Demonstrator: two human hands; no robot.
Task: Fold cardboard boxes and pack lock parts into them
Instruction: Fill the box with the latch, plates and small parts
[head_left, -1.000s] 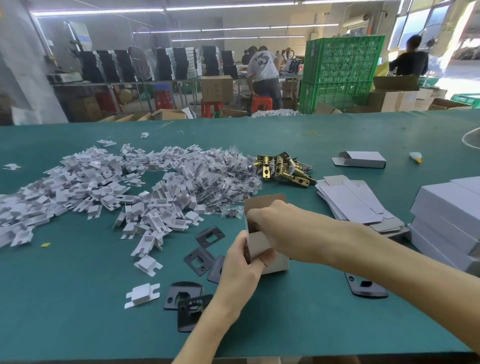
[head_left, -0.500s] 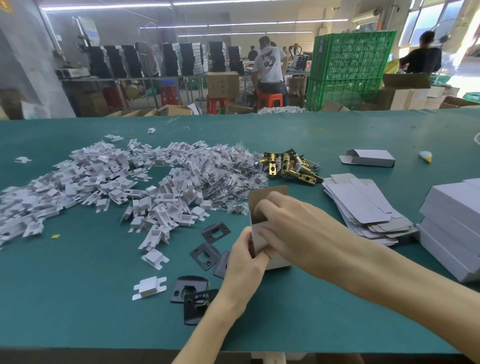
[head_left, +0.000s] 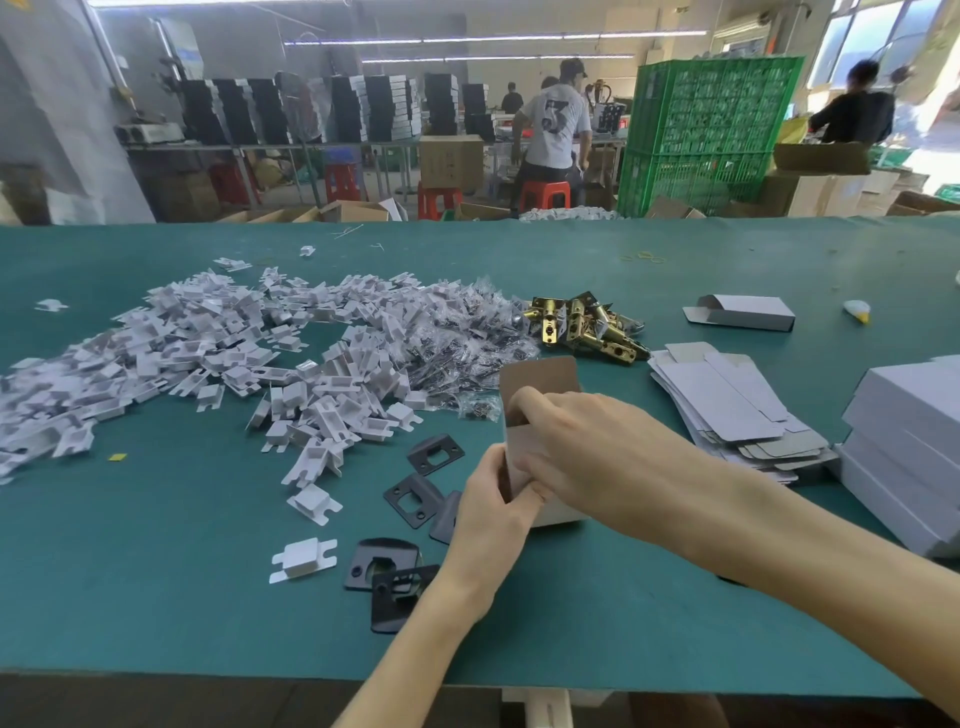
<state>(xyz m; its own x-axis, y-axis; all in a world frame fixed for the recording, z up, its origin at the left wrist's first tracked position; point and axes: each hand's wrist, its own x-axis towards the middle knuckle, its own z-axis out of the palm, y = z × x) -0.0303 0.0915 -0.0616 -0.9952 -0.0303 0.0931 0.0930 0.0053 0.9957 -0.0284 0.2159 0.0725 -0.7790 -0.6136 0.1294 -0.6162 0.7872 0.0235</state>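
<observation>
Fingers (head_left: 525, 402) of your right hand (head_left: 587, 447) curl over the open top edge of the box (head_left: 540, 375), upright on the table (head_left: 208, 597); left hand (head_left: 491, 501) pinches its near wall. Item: thin card, likely light and easily creased. Hold at folded corners, not mid-panel.

All I get of the person from my end is two arms and two hands. The left hand (head_left: 488, 504) and right hand (head_left: 576, 441) are both bare, with smooth backs and knuckles showing faintly on the right one. The left forearm (head_left: 415, 639) is slim and bare right up to where the bottom edge cuts it off. The right forearm (head_left: 753, 530) is bare too, all the way out to the side of the frame, and looks a lot thicker through the wide-angle lens. Nails are too blurry to tell.
</observation>
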